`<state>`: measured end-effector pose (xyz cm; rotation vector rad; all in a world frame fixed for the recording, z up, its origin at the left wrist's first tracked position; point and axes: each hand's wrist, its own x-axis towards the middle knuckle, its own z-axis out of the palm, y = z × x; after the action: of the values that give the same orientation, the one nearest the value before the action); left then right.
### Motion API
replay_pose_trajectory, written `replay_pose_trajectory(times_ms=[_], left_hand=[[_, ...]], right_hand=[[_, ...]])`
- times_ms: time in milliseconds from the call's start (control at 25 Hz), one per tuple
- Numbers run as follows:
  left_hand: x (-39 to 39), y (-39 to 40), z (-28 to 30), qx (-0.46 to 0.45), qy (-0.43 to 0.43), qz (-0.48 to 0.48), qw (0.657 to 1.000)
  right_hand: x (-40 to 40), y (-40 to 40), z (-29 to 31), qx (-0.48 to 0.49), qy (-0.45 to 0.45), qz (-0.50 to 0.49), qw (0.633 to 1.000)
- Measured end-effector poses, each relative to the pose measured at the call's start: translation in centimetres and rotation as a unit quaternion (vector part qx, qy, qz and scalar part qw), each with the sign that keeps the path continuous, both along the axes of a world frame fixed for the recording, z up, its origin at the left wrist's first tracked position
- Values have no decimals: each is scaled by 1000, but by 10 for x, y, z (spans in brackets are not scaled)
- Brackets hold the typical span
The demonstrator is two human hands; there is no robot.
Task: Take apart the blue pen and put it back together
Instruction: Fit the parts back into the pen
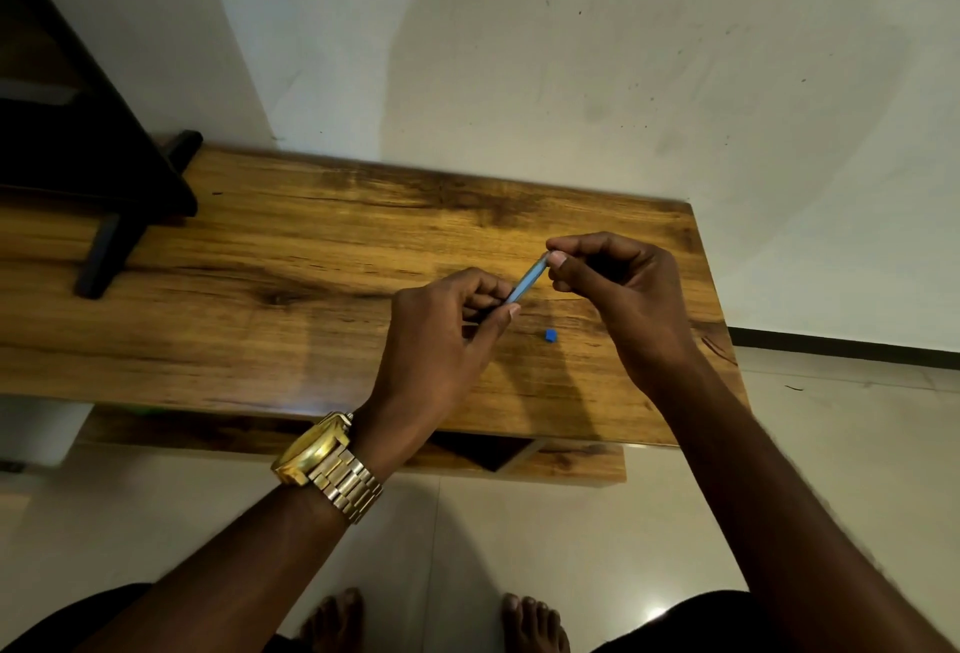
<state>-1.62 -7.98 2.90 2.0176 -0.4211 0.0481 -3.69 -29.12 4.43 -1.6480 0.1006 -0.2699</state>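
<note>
Head view, looking down: both bare hands are up over the glossy orange-brown wooden table (311, 257), and between them is the slim light-blue plastic pen barrel (529, 279), tilted, its upper end toward one o'clock. The left hand (441, 340), with a gold metal link-band wristwatch (327, 465) on its wrist, pinches the barrel's lower end between thumb and fingers. The right hand (618, 288) is curled closed, its thumb and forefinger nipping the barrel's upper tip. Down on the tabletop, at about five o'clock from the barrel and well apart from both hands, sits a tiny blue plastic pen piece (550, 335), lying alone. Bare feet (532, 624) show on the pale tiled floor (519, 538) at six o'clock.
</note>
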Motion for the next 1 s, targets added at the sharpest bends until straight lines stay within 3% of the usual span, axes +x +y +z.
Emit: replay_pose_trajectory(times_ms=[240,400,520,640,840,1000], left_hand=[[0,0,-3,-12,25,7,1000],[2,-2,-1,-108,102,12,989],[3,-2,-2,-162,167,23,972],[3,-4,-4,-151,195,24,969],[2,-4,-4,-106,158,-11,982],[14,22,4,-24,62,15,998]], right_hand=[[1,1,-1,14,16,22,1000],[2,2,-4,79,14,27,996],[1,-1,-10,42,40,20,998],[-2,3,-15,14,62,45,997],[6,12,-20,48,81,36,995],[23,8,-21,101,117,-59,986]])
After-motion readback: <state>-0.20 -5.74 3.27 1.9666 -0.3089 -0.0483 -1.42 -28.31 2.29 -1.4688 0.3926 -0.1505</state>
